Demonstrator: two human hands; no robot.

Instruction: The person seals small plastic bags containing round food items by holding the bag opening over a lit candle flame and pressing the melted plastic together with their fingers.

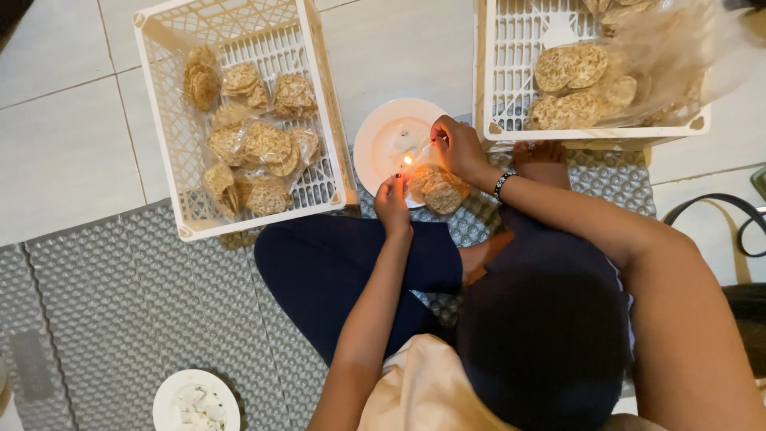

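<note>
At the far left a grey mat [120,303] is covering the tiled floor [64,144], with a small white dish [195,399] of pale bits lying near its bottom edge. Right of that, a white crate [239,112] is holding clear bags of round crackers. At centre, the left hand [392,201] is pinching one end of a cracker bag [436,188], and the right hand [458,146] is gripping the bag's neck from the far side; both hands are closed on the bag. The bag is lying between the hands, its long axis running from near left to far right, with its neck held over a small flame [408,159] standing on a white plate [383,136]. The right hand is the closer to the flame. Further right, a second crate [511,72] is holding more crackers and loose plastic.
</note>
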